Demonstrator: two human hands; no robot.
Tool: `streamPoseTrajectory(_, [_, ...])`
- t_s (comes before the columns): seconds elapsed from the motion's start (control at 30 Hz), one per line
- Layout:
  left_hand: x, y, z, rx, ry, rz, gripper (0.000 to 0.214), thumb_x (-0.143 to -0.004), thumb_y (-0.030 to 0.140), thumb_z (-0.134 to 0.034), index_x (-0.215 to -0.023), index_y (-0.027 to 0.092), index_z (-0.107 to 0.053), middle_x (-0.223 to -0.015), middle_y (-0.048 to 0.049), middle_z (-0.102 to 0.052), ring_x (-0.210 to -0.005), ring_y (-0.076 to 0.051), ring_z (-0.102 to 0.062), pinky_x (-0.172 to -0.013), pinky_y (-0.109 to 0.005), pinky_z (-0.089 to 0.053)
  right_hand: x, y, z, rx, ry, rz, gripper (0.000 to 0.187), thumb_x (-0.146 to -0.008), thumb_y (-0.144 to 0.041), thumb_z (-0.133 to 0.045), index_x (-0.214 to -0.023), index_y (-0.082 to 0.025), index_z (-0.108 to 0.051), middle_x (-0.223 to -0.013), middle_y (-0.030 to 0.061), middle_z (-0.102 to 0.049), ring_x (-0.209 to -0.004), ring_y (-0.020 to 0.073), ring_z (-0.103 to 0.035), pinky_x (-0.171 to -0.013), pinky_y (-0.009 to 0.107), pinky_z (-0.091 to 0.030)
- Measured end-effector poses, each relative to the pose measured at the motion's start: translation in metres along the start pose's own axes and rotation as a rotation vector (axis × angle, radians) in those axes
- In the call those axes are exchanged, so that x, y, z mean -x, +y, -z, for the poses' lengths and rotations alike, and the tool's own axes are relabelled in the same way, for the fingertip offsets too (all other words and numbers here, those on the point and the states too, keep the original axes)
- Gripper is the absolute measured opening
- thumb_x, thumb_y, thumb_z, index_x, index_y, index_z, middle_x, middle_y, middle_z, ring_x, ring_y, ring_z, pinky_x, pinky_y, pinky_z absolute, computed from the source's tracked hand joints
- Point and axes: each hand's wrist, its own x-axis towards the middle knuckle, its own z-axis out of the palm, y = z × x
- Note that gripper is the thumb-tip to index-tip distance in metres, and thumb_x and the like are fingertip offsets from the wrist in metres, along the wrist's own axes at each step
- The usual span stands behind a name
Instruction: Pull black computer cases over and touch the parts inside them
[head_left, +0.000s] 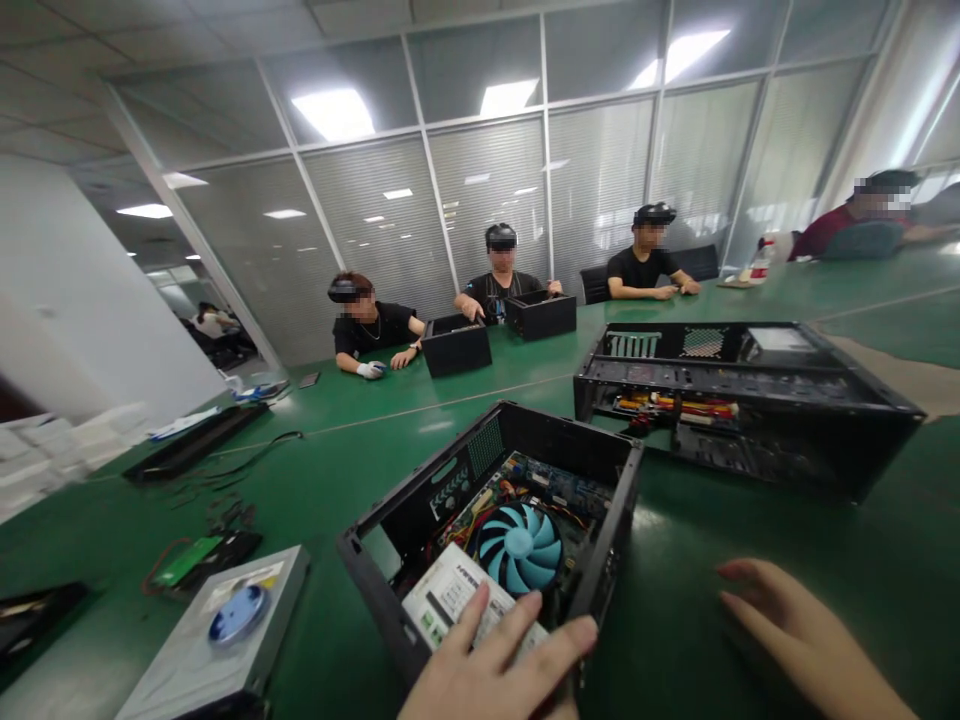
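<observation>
My left hand point(499, 655) lies with fingers spread over a white-labelled power supply unit point(442, 590) in a small black computer case point(375, 575); its thumb side reaches the case's near right wall. The open-topped case sits on the green table, showing a blue cooling fan point(519, 543), coloured cables and a circuit board point(559, 485). My right hand point(802, 630) is to the right of the case, above the table, thumb and fingers apart and nothing between them.
A larger black computer case point(795, 450) lies behind on the right. On the left are a silver drive-like box point(217, 630) with a blue round piece point(238, 612), a green circuit board point(191, 560) and loose cables. Across the table point(360, 450) several people sit, one handling black cases point(457, 350).
</observation>
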Motion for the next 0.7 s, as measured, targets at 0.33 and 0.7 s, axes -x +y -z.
streamPoseTrajectory(0.33, [-0.031, -0.168, -0.017, 0.173, -0.329, 0.429, 0.04, -0.087, 0.02, -0.047, -0.116, 0.034, -0.07, -0.164, 0.0122, -0.027, -0.15, -0.028, -0.031, -0.12, -0.052, -0.029, -0.011, 0.008, -0.004, -0.065, 0.042, 0.069, 0.043, -0.073, -0.06, -0.064, -0.095, -0.025, -0.075, -0.095, 0.0079, -0.074, -0.084, 0.029, -0.07, -0.077, 0.041, -0.059])
streamPoseTrajectory(0.7, [-0.045, -0.25, -0.091, 0.02, -0.604, 1.097, 0.06, -0.082, 0.044, -0.058, -0.133, 0.013, -0.065, -0.147, -0.0303, -0.047, -0.132, -0.053, -0.046, -0.101, -0.076, -0.031, -0.019, 0.0, -0.014, 0.005, -0.04, 0.195, 0.024, -0.082, -0.043, -0.056, -0.087, -0.022, -0.068, -0.085, 0.0036, -0.067, -0.074, 0.0227, -0.064, -0.072, 0.038, -0.052])
